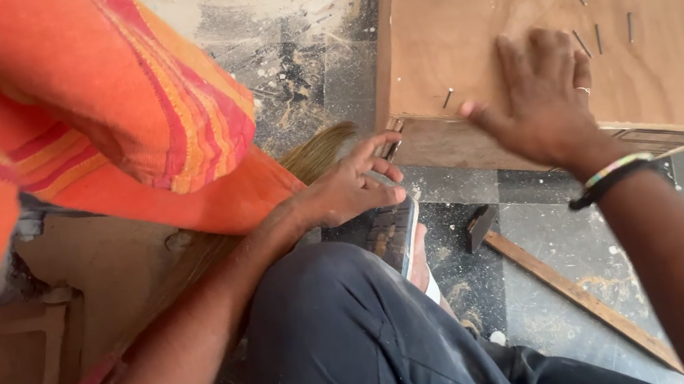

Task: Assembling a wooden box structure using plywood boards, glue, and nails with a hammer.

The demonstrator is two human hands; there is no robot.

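- Nearest: person's knee in dark trousers [356, 343], seen from above; orange striped cloth [76, 105] fills the upper left.
- Left hand [351, 189] w/ fingers curled round a thin nail [382, 179]; grip looks closed. It sits just below the front edge of a plywood box [553, 34].
- Sandalled foot [399, 238] just beneath that hand, on a dusty tiled floor [541, 252].
- Hammer [554, 278] lies on the floor right of the foot, head toward the box, long wooden handle running away to lower right. Neither hand touches it.
- Right hand [541, 103], bead bracelet at wrist, pressed flat on the box top near its front edge; fingers spread, holding nothing.
- Farther back: loose nails [598, 32] scattered on the box top, approx. five, one near the front edge.
- Progress, as a judgement: early. One nail picked up, none visibly driven in; hammer not in hand; remaining nails unused.
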